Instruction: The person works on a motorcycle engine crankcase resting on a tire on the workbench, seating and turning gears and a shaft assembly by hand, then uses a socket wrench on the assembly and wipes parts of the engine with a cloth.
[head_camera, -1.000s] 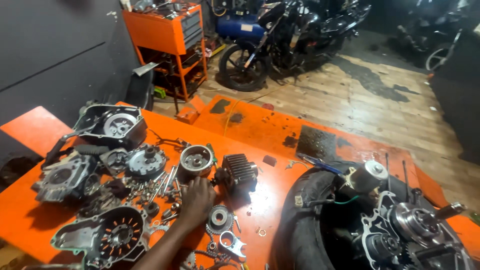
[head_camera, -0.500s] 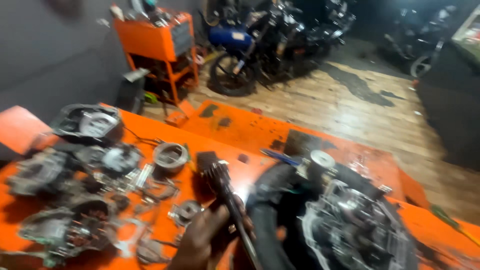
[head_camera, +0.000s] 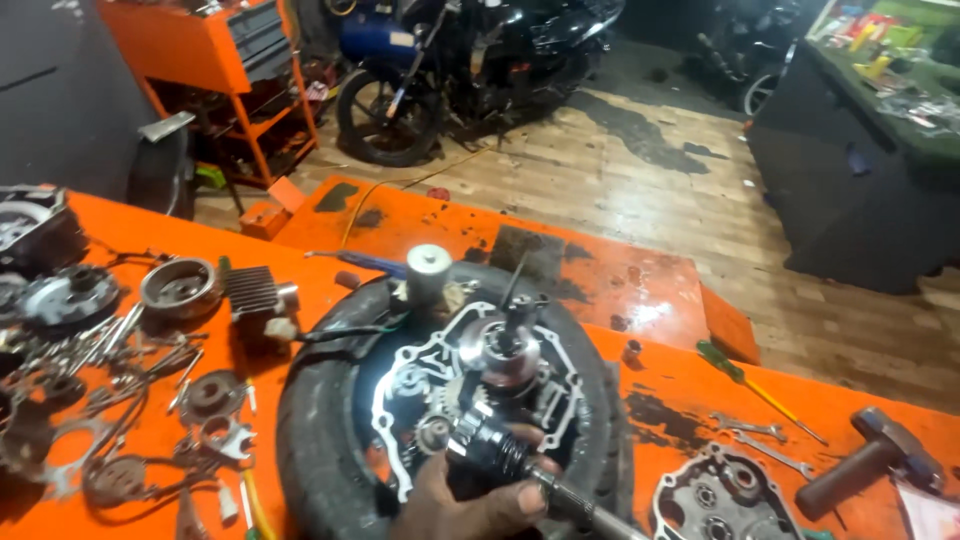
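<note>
My left hand (head_camera: 470, 505) is at the bottom centre, shut on a dark steel gear shaft (head_camera: 495, 450). The shaft's geared end rests against an open engine crankcase (head_camera: 440, 380), and its long end points toward the lower right. The crankcase lies inside a black tyre (head_camera: 320, 430) on the orange workbench (head_camera: 620, 280). A splined shaft (head_camera: 515, 315) stands up from the crankcase's middle, and a white cylindrical part (head_camera: 428, 270) stands at its far rim. My right hand is out of view.
Several loose engine parts (head_camera: 190, 390), a round rotor (head_camera: 180, 285) and a finned block (head_camera: 252, 292) lie to the left. A case cover (head_camera: 725, 495), wrenches (head_camera: 765, 440), a screwdriver (head_camera: 745, 380) and a hammer (head_camera: 870, 465) lie to the right. An orange tool cart (head_camera: 210, 60) and a motorcycle (head_camera: 470, 60) stand behind.
My hand left the loose parts on the left with the gear shaft and brought it right, over the crankcase in the tyre. The view has swung right with it.
</note>
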